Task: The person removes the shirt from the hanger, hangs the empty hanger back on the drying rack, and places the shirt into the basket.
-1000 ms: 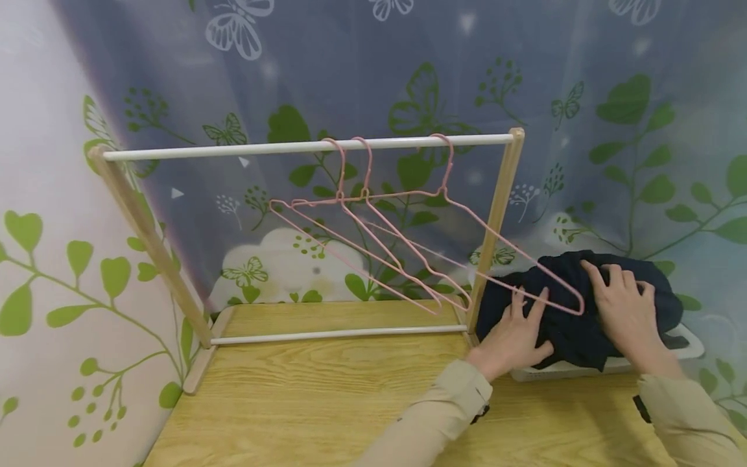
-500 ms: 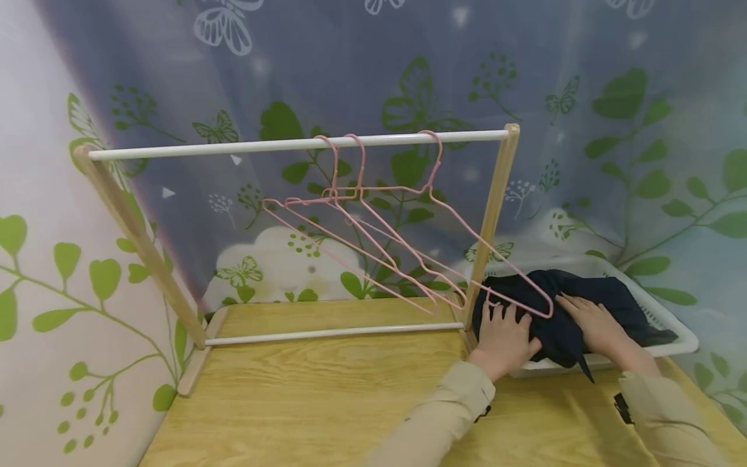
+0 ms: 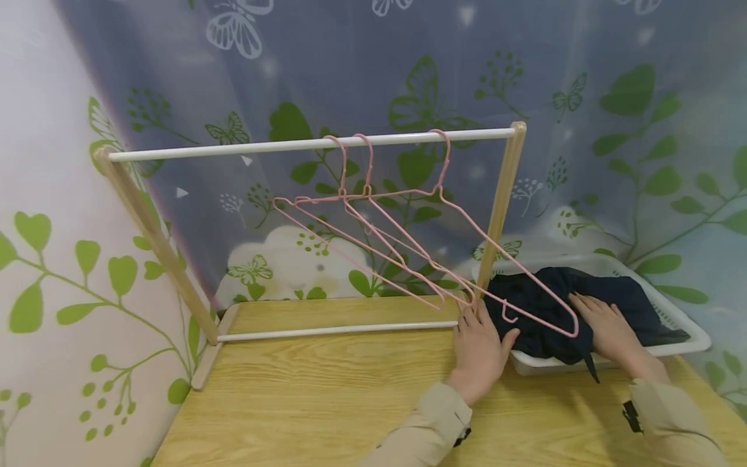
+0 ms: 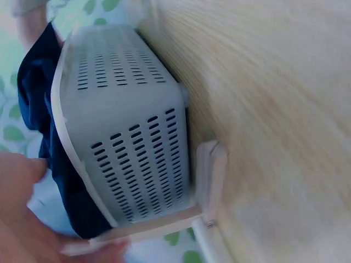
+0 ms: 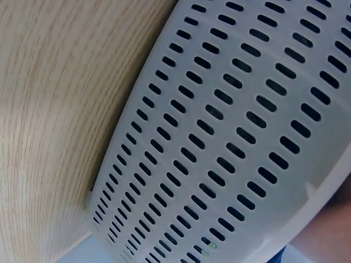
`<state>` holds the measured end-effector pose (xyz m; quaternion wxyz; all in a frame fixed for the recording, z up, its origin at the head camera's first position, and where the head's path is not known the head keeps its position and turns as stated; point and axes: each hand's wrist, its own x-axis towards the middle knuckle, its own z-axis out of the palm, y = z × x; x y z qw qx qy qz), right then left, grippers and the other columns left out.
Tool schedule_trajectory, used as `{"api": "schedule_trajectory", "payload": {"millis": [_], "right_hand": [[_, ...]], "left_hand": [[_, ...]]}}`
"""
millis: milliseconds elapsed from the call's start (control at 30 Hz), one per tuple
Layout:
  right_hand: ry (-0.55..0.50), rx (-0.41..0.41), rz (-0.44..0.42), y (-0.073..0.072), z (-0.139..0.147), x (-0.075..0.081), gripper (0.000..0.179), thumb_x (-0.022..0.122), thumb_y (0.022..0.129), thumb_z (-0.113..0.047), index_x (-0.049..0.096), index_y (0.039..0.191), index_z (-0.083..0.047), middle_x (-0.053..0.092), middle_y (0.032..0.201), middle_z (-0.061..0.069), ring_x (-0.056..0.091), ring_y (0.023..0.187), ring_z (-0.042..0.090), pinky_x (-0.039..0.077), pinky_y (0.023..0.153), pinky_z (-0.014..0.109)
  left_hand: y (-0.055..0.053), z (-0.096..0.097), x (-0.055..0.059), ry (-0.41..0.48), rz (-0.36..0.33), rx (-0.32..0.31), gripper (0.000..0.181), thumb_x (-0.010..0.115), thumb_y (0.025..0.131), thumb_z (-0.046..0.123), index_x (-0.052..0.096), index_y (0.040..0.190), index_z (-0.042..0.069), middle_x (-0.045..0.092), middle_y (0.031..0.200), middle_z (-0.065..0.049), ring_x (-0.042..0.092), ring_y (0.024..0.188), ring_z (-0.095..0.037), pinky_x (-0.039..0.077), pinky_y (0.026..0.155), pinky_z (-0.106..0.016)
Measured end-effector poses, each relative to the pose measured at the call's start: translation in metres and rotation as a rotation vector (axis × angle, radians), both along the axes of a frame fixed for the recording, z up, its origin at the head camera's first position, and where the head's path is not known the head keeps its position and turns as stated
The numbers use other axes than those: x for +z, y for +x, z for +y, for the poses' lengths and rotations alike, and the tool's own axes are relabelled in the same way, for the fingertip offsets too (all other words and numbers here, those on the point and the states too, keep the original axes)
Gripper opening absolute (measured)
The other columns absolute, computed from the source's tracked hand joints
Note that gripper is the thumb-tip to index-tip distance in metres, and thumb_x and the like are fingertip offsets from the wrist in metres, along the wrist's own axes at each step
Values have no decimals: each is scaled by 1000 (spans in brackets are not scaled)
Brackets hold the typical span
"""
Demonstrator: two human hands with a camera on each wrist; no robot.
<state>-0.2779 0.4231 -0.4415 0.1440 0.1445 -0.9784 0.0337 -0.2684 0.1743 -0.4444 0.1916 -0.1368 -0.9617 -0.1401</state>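
Note:
Dark navy cloth (image 3: 539, 311) lies bunched in a white perforated basket (image 3: 694, 342) at the right; one corner hangs over the front rim. My right hand (image 3: 607, 327) rests on the cloth with its fingers extended. At the foot of the clothes rack's right wooden post (image 3: 500, 194), my left hand (image 3: 480, 353) has its fingers held out, by the basket's left end. In the left wrist view that hand (image 4: 27, 213) is blurred beside the post; whether it touches it I cannot tell. Three pink hangers (image 3: 403, 256) hang on the rack's white top rod (image 3: 233, 150), one reaching over the cloth.
A white lower bar (image 3: 338, 329) joins the rack's feet just above the wooden table (image 3: 327, 395). A leaf-and-butterfly patterned curtain (image 3: 373, 78) stands behind. In the right wrist view the slotted basket wall (image 5: 219, 126) fills most of the picture.
The raised heap of cloth has gone down into the basket, its rim now showing. My left hand has moved off the cloth leftward to the post; my right hand has come lower and left.

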Motion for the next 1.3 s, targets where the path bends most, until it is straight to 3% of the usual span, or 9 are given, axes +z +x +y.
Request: {"api": "schedule_trajectory", "payload": {"millis": [133,267,400,567,667,800,967,1067,1300], "right_hand": [[-13,8,23,-2,5,-4,72,72,73,-17,39,130,12,38,128,33,35,115,49,25,90,68],[-136,65,-8,-5,11,-3,81,75,71,-24,37,131,13,38,127,35,35,114,52,26,88,68],[-488,119,-300,-1,23,9,80,62,87,-26,16,143,6,19,138,40,18,123,60,20,89,70],[-765,39,-655,9,36,27,63,31,101,-35,-7,148,-15,-12,147,31,-9,128,57,8,88,75],[-689,18,-618,8,31,28,72,39,98,-38,-7,148,-15,-10,148,30,-4,129,57,14,88,73],[-437,-9,-394,4,14,20,95,63,85,-40,3,146,3,6,144,37,9,128,57,18,90,70],[-65,-92,-197,6,-4,11,101,60,76,-62,27,138,11,23,139,37,21,128,50,14,92,73],[72,-120,-153,7,-13,10,95,59,76,-62,37,133,11,28,137,35,25,128,47,15,93,73],[143,-210,-175,-1,-33,16,82,63,75,-56,48,123,8,32,134,35,27,126,47,20,93,71]], "left_hand": [[1,0,4,24,13,-147,73,22,91,62,41,137,8,57,121,-7,59,103,-16,49,78,-25],[6,8,10,-18,-88,-365,74,16,88,66,8,149,25,37,143,-9,45,125,-21,43,95,-30],[8,17,9,-99,-215,-495,67,16,84,69,-21,136,49,7,153,-13,22,138,-29,26,109,-42],[3,22,5,-229,-152,-455,55,12,87,64,-12,136,55,11,152,-15,32,134,-27,31,105,-46],[-2,23,6,-276,-135,-432,54,9,87,65,-6,138,54,15,151,-15,37,130,-25,34,103,-46],[-4,24,7,-290,-179,-423,54,10,88,64,4,140,52,12,152,-13,34,132,-24,33,104,-46],[-2,24,2,-298,-195,-383,50,9,92,60,14,141,50,14,153,-9,24,138,-23,24,107,-51],[0,26,-3,-332,-135,-348,49,8,94,58,17,141,49,23,150,-7,26,137,-21,22,107,-53],[17,30,-2,-433,49,-314,51,22,96,56,39,137,32,51,130,-1,47,120,-15,32,102,-48]]}}
